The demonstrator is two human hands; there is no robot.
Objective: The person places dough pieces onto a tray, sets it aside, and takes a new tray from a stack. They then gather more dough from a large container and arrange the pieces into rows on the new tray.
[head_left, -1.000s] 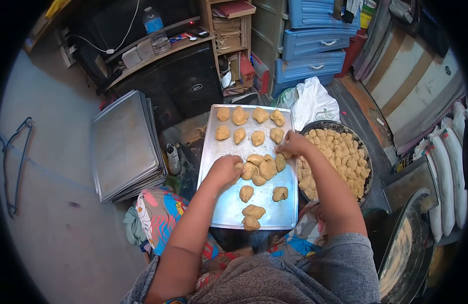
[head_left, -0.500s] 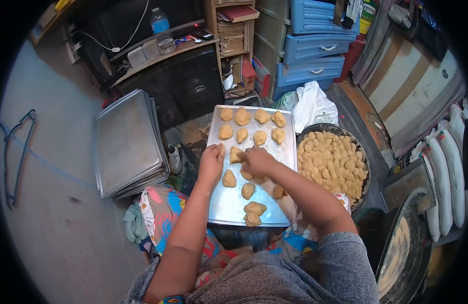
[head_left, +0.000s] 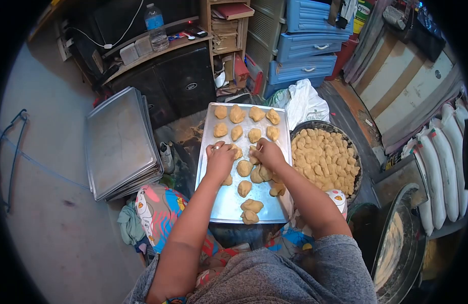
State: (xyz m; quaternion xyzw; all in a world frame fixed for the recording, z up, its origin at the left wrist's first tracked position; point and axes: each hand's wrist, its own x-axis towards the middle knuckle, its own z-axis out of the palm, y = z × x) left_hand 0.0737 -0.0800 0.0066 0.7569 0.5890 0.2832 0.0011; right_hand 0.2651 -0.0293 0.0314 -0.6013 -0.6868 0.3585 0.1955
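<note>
A metal tray (head_left: 219, 203) lies before me with several lumps of yellowish dough on it. Two rows of lumps fill its far end, and others lie loosely nearer me. My left hand (head_left: 221, 158), with a ring on one finger, is closed on a dough lump (head_left: 237, 151) left of the tray's middle. On the right, my right hand (head_left: 268, 153) pinches another dough lump (head_left: 254, 155), partly hidden by its fingers. Just below the hands sits a rounded lump (head_left: 244, 168), with touching lumps (head_left: 260, 174) beside it.
A round black basin (head_left: 360, 175) heaped with dough pieces stands right of the tray. Stacked metal trays (head_left: 123, 144) are at left. Behind are a white plastic bag (head_left: 307, 104) and blue drawers (head_left: 307, 46). Another basin (head_left: 396, 253) leans at lower right.
The view has shifted slightly. My left hand has come inward onto a lump, and my right hand has lifted off the lumps below it and now pinches one farther up.
</note>
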